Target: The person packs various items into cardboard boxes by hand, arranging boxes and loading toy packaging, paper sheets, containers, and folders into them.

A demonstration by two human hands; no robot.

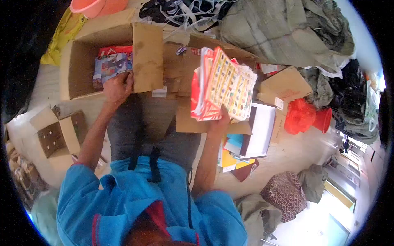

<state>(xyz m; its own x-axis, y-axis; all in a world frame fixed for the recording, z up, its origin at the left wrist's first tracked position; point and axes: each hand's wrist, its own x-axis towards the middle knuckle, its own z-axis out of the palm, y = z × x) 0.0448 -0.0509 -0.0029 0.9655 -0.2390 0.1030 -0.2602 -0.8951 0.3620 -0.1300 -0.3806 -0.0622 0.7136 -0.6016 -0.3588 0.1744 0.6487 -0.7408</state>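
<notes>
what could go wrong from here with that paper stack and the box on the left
The stack of printed sheets is fanned unevenly, and the right hand grips it near its lower edge, so loose sheets might slide out. The left hand is at the colourful printed items inside the carton, close to its raised flap; pulling them out could catch or crease them on that flap.
</notes>
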